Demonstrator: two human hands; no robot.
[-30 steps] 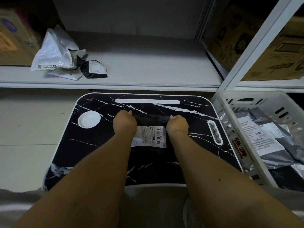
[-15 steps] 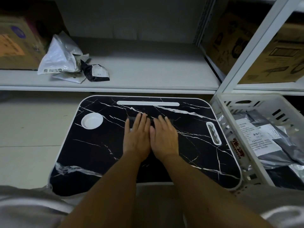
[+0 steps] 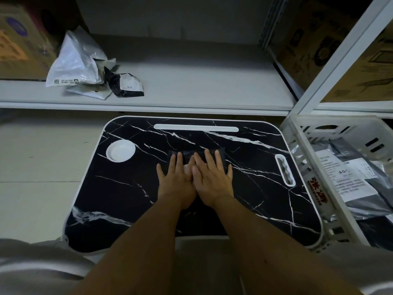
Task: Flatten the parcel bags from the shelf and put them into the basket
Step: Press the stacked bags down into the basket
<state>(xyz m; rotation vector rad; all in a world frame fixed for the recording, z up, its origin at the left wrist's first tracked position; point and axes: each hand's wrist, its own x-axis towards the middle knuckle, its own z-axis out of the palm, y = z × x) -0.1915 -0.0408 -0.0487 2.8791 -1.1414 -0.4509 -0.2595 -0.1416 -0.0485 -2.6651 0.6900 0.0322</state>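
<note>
Both hands lie flat, fingers straight and palms down, pressing a black parcel bag [image 3: 196, 155] against the black marble-patterned lap table [image 3: 127, 199]. Left hand [image 3: 175, 179] and right hand [image 3: 212, 177] sit side by side, touching at the thumbs, and cover most of the bag; only its far edge and right corner show beyond the fingertips. A white round recess [image 3: 120, 150] is set into the table at far left. To the right, touching the table's edge, stands a white plastic basket [image 3: 302, 145] holding grey bags with white labels. On the far shelf [image 3: 202, 81], at left, lie a crumpled white parcel bag [image 3: 74, 64] and a small black one [image 3: 127, 86].
</note>
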